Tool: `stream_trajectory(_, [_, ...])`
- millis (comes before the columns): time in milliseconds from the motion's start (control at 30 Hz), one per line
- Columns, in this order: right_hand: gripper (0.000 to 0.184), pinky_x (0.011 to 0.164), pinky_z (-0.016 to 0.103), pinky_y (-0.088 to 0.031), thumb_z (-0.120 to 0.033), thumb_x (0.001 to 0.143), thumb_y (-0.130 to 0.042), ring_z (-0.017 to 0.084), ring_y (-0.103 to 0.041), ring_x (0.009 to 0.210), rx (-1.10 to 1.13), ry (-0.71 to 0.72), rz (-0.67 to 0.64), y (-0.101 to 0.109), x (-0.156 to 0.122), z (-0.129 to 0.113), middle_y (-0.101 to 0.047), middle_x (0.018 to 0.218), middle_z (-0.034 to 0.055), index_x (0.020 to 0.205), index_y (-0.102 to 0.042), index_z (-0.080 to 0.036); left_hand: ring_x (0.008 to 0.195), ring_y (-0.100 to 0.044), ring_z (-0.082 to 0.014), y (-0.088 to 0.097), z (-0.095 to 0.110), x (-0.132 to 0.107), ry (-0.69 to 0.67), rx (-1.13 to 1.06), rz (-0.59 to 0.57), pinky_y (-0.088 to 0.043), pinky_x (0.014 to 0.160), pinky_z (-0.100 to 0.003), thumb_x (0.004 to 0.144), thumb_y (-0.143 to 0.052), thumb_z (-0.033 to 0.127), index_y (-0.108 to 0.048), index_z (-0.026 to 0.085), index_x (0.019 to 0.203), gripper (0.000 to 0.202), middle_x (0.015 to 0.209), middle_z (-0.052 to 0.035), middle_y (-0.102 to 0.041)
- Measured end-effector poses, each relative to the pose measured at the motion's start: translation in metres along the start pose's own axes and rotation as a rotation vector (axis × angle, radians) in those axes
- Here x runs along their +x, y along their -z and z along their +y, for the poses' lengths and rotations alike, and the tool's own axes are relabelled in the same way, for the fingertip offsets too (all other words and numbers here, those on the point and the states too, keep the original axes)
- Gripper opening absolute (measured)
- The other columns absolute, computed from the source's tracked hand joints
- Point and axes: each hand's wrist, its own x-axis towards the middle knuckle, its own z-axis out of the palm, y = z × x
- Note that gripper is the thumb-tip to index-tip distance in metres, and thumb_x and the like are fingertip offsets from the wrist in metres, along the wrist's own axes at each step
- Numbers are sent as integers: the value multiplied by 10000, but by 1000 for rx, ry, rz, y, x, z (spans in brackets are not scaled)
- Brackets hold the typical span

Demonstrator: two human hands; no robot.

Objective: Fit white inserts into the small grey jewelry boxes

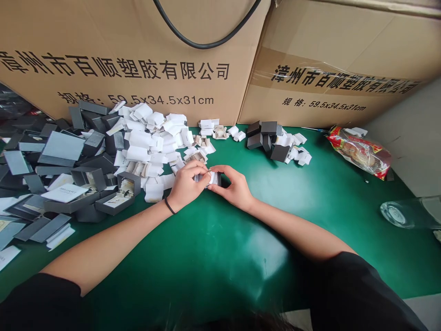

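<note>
Between my two hands sits a small dark grey jewelry box (219,179) with a white insert (213,177) showing in it. My left hand (188,180) is closed, its thumb and fingertips pinching at the insert's near-left side. Curved around the box's right side, my right hand (236,186) grips it between thumb and fingers. My fingers hide much of the box. Beside my left hand lies a heap of folded white inserts (151,138). Farther left, dark grey boxes (62,147) are piled up, some with lids raised.
Two large cardboard cartons (138,37) stand along the back of the green table (220,257). A smaller cluster of dark boxes (268,134) and white inserts lies behind my right hand. At the right are a red food packet (361,151) and a glass (399,214) on its side.
</note>
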Motion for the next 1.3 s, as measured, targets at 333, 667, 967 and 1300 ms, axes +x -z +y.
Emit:
stream_trajectory(333, [284, 807, 316, -530, -393, 795, -644, 182, -627, 915, -13, -32, 6, -1, -2, 0, -666, 1004, 59, 997, -589, -202, 856, -601, -165, -2, -2, 0, -90, 47, -42, -492, 817, -308, 861, -508, 258, -589, 167, 716, 189, 855, -49, -613])
stream_trajectory(667, [233, 709, 275, -558, -331, 790, -593, 160, -637, 881, 113, -172, 29, 1, 0, 4, -643, 993, 56, 972, -567, -188, 1059, -572, -221, 10, -20, 0, -139, 14, -196, -463, 945, -392, 832, -588, 403, -499, 188, 1120, 370, 1079, -90, -601])
stream_trajectory(967, [217, 973, 429, -479, -373, 858, -543, 206, -610, 1019, -197, 185, -55, 12, 7, 18, -644, 1052, 90, 1005, -599, -223, 1244, -482, -284, 5, -32, -1, -169, 2, -302, -383, 1055, -467, 833, -564, 504, -219, 200, 1426, 750, 1361, -167, -463])
stream_trajectory(1300, [268, 936, 420, -497, -373, 870, -566, 218, -566, 1068, -189, 174, -144, 8, 7, 17, -626, 1154, 90, 1094, -622, -236, 1131, -576, -265, 7, -28, -1, -44, 6, -230, -477, 972, -393, 713, -644, 599, -463, 194, 1257, 701, 1246, -116, -579])
